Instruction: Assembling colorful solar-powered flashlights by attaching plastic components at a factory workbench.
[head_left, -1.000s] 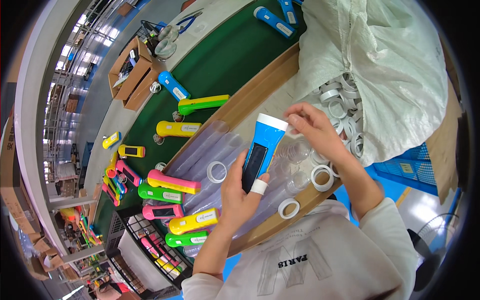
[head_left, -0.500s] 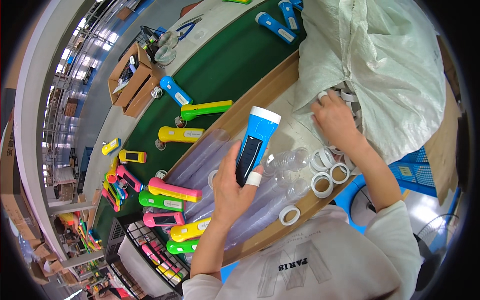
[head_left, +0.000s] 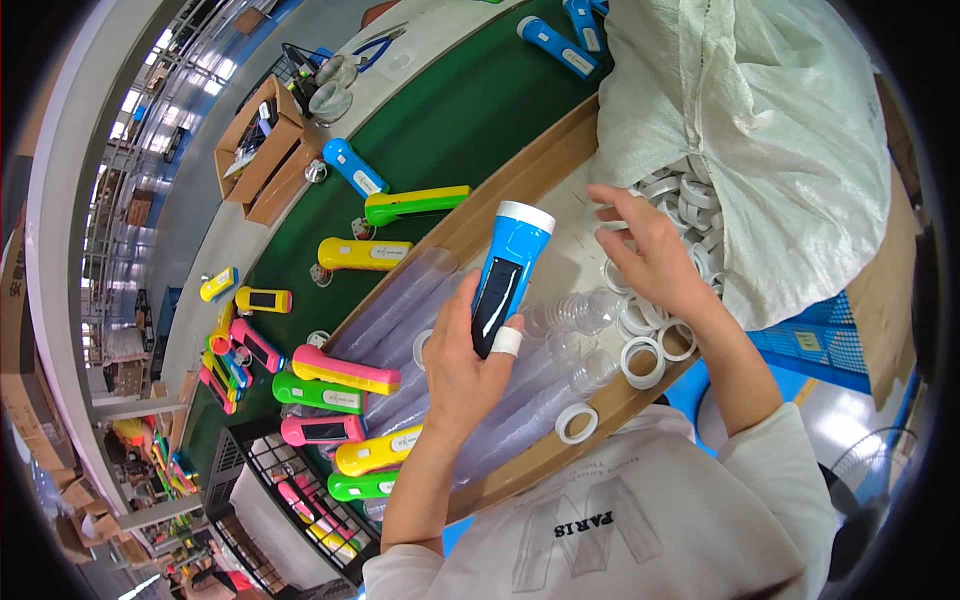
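My left hand [head_left: 466, 375] is wrapped round a blue flashlight [head_left: 508, 262] with a white rim and a dark panel, its head tilted up and away. A white band covers the left thumb. My right hand [head_left: 648, 250] is open, its fingers apart and nothing visible between them. It hovers beside the mouth of a white woven sack [head_left: 790, 190], from which many white plastic rings [head_left: 697, 193] spill. More loose rings, such as one white ring [head_left: 642, 362], lie below that hand on the cardboard tray's near side.
A long cardboard tray [head_left: 545, 150] holds stacks of clear round lenses [head_left: 500, 400]. Beyond it, a green conveyor belt [head_left: 440, 120] carries yellow, pink, green and blue flashlights. A small carton [head_left: 265, 150], blue-handled pliers [head_left: 375, 48] and a black wire basket [head_left: 300, 500] stand around it.
My right hand has drawn back from the sack's mouth toward the left and down, and its fingers have spread. More rings show in the sack. The flashlight stays in my left hand, slightly lower.
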